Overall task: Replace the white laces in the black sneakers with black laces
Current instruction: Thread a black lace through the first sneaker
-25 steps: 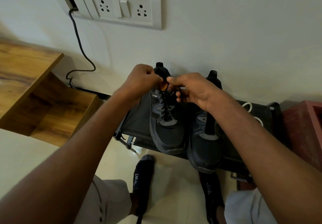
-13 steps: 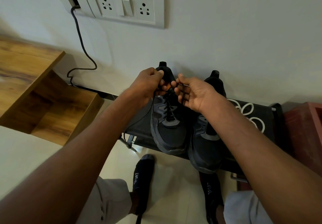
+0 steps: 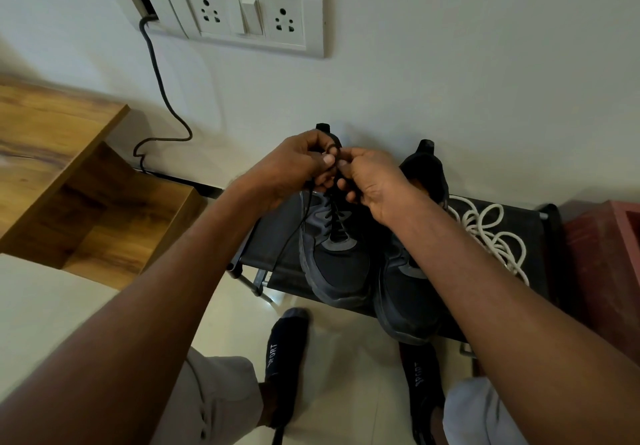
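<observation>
Both arms reach forward and the two hands meet over the far end of the left sneaker. The left hand has its fingers curled and pinches the black lace. The right hand is curled too and pinches the same lace right beside it. One thin end of the lace hangs down on the left. The right sneaker sits just beside the first on a small black rack. The white laces lie in a loose pile on the rack, to the right.
</observation>
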`<state>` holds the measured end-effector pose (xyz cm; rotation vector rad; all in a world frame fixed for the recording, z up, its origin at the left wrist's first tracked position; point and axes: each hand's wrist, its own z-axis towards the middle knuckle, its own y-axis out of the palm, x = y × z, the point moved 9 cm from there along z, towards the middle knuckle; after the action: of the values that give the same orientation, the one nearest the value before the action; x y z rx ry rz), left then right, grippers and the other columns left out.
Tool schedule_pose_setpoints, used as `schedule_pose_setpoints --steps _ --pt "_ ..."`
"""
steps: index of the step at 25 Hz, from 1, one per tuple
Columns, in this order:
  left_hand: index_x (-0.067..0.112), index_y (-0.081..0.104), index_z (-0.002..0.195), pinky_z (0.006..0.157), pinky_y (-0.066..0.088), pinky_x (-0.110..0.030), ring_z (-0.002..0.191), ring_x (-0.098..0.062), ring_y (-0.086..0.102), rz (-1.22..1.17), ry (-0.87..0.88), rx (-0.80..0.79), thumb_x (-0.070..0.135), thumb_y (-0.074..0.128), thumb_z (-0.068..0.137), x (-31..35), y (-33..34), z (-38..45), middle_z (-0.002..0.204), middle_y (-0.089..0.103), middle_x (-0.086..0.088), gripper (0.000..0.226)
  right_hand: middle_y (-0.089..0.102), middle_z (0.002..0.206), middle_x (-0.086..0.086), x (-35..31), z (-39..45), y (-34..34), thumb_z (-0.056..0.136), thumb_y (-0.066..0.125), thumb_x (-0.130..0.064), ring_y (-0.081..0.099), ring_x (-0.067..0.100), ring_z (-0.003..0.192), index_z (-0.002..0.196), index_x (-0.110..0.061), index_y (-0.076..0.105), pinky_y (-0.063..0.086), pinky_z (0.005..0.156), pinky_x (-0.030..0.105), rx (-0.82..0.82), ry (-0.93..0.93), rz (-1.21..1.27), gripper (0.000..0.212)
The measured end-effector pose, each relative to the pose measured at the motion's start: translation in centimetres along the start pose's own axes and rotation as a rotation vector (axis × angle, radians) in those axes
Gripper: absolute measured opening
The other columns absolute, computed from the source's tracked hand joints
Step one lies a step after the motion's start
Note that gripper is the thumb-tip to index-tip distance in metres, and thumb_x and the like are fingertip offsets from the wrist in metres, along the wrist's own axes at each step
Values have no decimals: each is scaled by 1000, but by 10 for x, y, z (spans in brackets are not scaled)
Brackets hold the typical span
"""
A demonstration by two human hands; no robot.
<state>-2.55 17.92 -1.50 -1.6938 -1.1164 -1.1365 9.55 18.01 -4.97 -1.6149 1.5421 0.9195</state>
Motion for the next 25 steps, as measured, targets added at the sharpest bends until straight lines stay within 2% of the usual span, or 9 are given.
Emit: schedule_pose_setpoints --steps 3,5,9,13,17,19,20,25 --pt "5 59 92 69 54 -32 68 -21 58 21 -49 11 4 56 104 -3 -1 0 64 52 -10 12 68 79 7 -3 2 0 101 43 2 47 8 44 109 -24 72 33 39 21 -3 -76 -77 40" --pt "-2 65 100 70 55 -33 69 -21 60 23 -81 19 6 59 103 -8 -1 4 63 55 -9 11 69 83 11 -5 3 1 101 42 1 46 10 45 119 -23 71 32 38 21 -21 -108 -129 41" --pt "-3 65 111 71 57 -33 67 -18 63 -62 -179 91 6 62 101 -18 -6 7 66 61 -8 14 63 77 6 -12 0 1 101 42 -1 43 8 45 117 -22 60 28 39 22 -34 -175 -228 32" --pt "3 62 102 65 53 -32 59 -16 61 -114 -183 123 4 60 101 -19 -6 6 72 63 -13 2 59 70 2 -13 0 1 101 46 -6 38 8 43 114 -22 51 24 40 23 -36 -190 -269 21" --pt "11 57 77 57 49 -31 53 -17 59 -123 -173 180 1 58 101 -21 -11 8 66 62 -12 26 62 73 3 -12 0 -1 108 46 -23 42 10 44 105 -20 59 25 39 19 -55 -114 -187 13" --pt "11 58 75 57 51 -30 54 -17 60 -115 -186 196 2 59 100 -23 -14 8 66 63 -11 27 65 75 3 -12 0 -2 108 50 -43 45 10 45 102 -17 62 27 40 20 -71 -88 -149 30" --pt "11 59 74 58 51 -31 55 -17 61 -112 -193 197 3 60 100 -24 -15 8 66 64 -11 27 66 77 3 -12 0 -3 107 53 -47 46 10 46 103 -16 63 27 40 20 -69 -99 -164 32" --pt "12 56 75 66 51 -34 68 -21 63 -166 -187 107 0 64 98 -21 -11 5 72 67 -13 27 65 83 8 -5 7 -10 108 56 -26 41 10 46 103 -15 63 25 36 18 -4 -95 -140 14"
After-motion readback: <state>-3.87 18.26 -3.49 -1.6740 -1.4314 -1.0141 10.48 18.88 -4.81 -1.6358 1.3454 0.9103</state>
